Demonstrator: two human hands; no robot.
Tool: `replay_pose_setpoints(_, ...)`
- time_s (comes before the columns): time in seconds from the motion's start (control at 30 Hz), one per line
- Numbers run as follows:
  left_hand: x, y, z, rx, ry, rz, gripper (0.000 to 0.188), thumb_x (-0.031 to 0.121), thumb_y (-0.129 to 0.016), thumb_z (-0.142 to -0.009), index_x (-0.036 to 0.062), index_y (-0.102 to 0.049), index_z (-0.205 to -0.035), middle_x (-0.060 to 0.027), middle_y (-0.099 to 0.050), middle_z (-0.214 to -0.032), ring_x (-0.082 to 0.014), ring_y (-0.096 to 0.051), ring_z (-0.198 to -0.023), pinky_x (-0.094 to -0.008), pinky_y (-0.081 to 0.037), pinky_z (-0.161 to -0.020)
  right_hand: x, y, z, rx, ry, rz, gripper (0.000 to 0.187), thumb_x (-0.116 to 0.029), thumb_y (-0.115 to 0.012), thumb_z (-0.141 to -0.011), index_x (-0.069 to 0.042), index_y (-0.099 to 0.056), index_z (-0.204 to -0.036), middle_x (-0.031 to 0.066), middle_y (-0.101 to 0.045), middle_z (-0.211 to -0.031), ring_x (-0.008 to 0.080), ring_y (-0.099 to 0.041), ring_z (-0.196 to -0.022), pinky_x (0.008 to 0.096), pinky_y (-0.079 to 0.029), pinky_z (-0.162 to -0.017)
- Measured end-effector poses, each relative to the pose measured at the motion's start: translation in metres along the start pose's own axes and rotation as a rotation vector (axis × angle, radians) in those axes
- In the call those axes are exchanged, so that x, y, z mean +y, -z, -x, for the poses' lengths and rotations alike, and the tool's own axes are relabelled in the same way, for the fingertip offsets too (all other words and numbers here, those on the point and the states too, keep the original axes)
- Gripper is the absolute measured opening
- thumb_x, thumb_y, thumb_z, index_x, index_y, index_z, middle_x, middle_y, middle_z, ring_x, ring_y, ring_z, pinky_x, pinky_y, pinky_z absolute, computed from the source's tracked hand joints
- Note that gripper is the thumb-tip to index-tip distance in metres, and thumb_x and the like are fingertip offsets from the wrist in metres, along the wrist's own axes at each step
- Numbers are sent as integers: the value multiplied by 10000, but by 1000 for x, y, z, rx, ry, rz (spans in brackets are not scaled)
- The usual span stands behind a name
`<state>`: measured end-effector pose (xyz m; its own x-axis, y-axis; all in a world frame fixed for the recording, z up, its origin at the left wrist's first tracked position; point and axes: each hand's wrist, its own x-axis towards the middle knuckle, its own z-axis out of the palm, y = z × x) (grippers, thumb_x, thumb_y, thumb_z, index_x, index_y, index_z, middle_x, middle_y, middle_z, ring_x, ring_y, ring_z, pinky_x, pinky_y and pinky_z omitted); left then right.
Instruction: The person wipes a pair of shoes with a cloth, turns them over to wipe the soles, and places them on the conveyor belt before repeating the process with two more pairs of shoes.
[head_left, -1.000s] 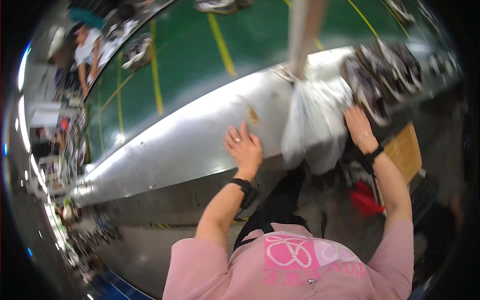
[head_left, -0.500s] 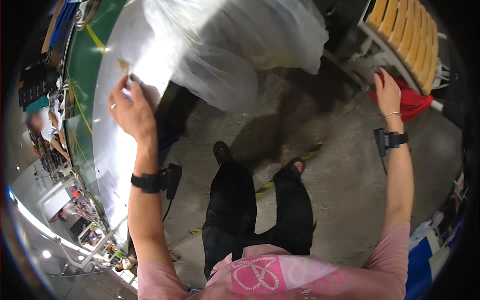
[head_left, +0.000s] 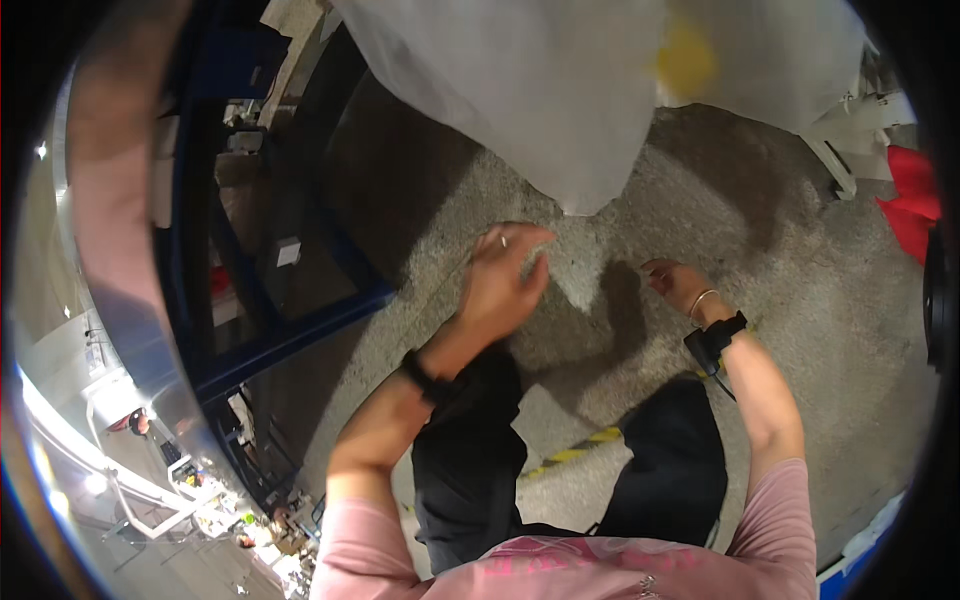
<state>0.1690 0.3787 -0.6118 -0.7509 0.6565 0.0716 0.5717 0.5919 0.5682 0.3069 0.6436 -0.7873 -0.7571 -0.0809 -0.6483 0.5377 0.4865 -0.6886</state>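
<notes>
My left hand (head_left: 500,280) is over the concrete floor, thumb and fingers apart, holding nothing visible. To its right is my right hand (head_left: 682,287), with its fingers loosely bent and slightly apart; I see nothing in them. Beyond both hands a large translucent white plastic bag (head_left: 540,100) hangs down to a point, and neither hand appears to touch it. A blurred yellow patch shows on the bag. Black straps with small devices are around both my wrists.
At the left stands a blue metal frame (head_left: 300,340) beneath a shiny tabletop edge (head_left: 120,200). Red cloth (head_left: 908,205) is at the far right, near a white metal leg (head_left: 838,170). Yellow-and-black tape (head_left: 575,455) crosses the concrete floor (head_left: 830,420).
My hands have come inward from the metal tabletop at left and the slatted rack at right. My view has shifted, so the bag looks larger and the rack's yellow slats are out of sight.
</notes>
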Motion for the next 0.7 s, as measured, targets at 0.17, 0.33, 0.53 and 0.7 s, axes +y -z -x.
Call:
replay_pose_setpoints(0.17, -214, -149, -31, 156, 974, 805, 311, 184, -679, -928, 39, -621, -1197, -85, -680, -1088, -237, -640, -964, -406, -530, -840, 15, -25, -49, 15, 93, 118, 292, -166, -580, -995, -44, -643, -1253, 180, -712, -1115, 314, -692, -984, 419, -533, -879)
replay_pose_setpoints(0.33, -355, -168, -72, 403, 677, 938, 675, 460, -774, -875, 22, -518, -1320, -181, -577, -1165, -308, -573, -991, -462, -515, -837, 12, -43, -84, 149, 200, 117, 252, -143, -584, -986, -32, -671, -1194, 178, -723, -1062, 335, -697, -933, 419, -533, -849)
replay_pose_setpoints(0.53, -352, -193, -135, 565, 1020, 1208, 615, 302, -808, -868, 21, -513, -1329, -165, -593, -1163, -295, -583, -970, -442, -518, -758, 78, -80, -65, 228, 85, 86, 253, -159, -590, -970, -31, -684, -1166, 207, -716, -1031, 360, -690, -940, 438, -535, -864)
replay_pose_setpoints(0.7, -327, -188, -148, 553, 1230, 994, 765, 251, -803, -878, 134, -356, -1487, -152, -597, -1208, -283, -597, -968, -431, -515, -739, 82, -103, -70, 176, 127, 123, 268, -166, -607, -951, -43, -684, -1176, 207, -715, -1053, 361, -682, -1000, 457, -531, -892)
